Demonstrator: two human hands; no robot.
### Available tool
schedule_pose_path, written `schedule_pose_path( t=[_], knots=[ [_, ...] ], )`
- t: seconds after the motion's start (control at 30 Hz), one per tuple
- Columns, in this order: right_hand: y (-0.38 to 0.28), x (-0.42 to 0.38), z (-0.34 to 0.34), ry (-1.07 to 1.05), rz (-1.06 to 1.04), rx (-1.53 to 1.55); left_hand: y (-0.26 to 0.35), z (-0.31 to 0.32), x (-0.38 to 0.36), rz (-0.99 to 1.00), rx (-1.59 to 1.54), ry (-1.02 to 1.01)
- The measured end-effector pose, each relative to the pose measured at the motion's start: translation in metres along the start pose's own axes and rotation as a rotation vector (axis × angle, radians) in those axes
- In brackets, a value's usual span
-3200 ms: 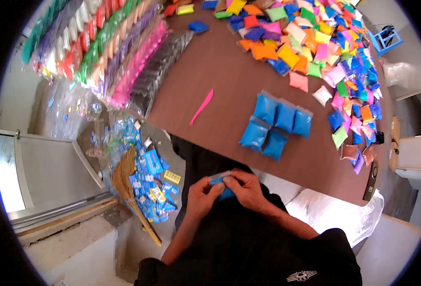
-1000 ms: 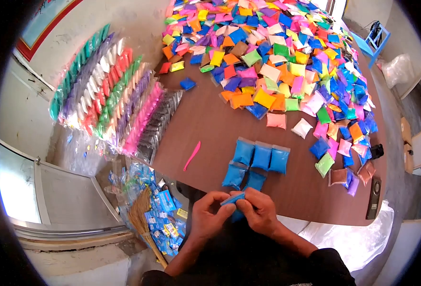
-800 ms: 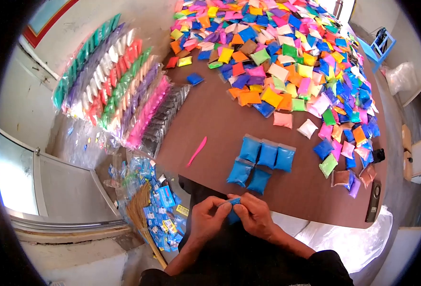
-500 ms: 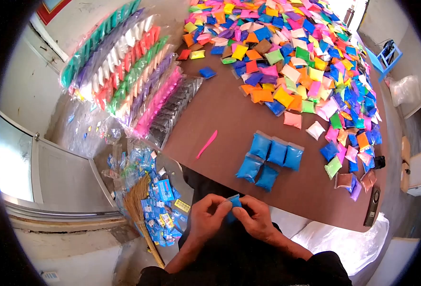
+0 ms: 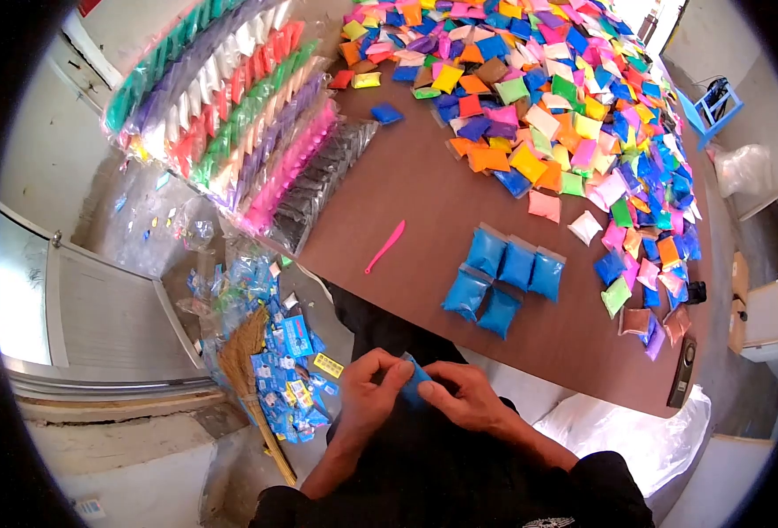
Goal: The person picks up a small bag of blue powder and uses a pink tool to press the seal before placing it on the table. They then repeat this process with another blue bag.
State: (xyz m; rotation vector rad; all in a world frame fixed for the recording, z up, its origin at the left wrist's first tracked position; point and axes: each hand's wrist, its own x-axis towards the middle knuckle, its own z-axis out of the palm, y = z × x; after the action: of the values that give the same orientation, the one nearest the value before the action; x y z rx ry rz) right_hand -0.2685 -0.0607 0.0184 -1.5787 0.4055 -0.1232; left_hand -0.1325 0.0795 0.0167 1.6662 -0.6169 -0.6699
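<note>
Between my two hands, over my lap, is a small blue packet (image 5: 414,380). My left hand (image 5: 372,392) pinches its left side near the top, thumb against fingers. My right hand (image 5: 468,396) grips its right side, the thumb lying along the packet. Just beyond, on the brown table (image 5: 354,220), several clear bags of blue material (image 5: 499,310) lie in two touching rows. A pink plastic knife (image 5: 385,245) rests to their left.
A large heap of colourful packets (image 5: 539,114) covers the table's far and right side. Long bagged rows of coloured packets (image 5: 222,114) stand at the left. A broom (image 5: 246,352) and blue wrappers (image 5: 297,387) are on the floor. A dark device (image 5: 683,374) lies at the right edge.
The blue packet has tilted and shows more of its side between my hands. My left hand has shifted slightly left. The view has moved a little.
</note>
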Motion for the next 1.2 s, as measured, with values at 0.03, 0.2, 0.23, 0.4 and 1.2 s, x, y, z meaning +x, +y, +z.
schedule_pose_path(
  t=[0.03,0.2,0.23,0.4,1.2],
  knots=[
    [0.003,0.000,0.000,0.001,0.003,0.000,0.001,-0.001,0.000,-0.023,-0.002,0.001],
    [0.015,0.002,0.000,0.024,-0.084,-0.121,0.008,0.001,0.002,-0.114,-0.030,-0.050],
    [0.016,0.003,0.000,0.022,-0.077,-0.120,0.008,0.001,0.002,-0.099,-0.025,-0.099],
    [0.015,0.004,0.006,0.046,-0.098,-0.139,0.007,0.000,0.005,-0.122,0.001,-0.064],
    [0.031,0.011,0.016,0.070,0.098,0.118,-0.017,-0.014,0.002,-0.139,-0.040,-0.071]
  ],
)
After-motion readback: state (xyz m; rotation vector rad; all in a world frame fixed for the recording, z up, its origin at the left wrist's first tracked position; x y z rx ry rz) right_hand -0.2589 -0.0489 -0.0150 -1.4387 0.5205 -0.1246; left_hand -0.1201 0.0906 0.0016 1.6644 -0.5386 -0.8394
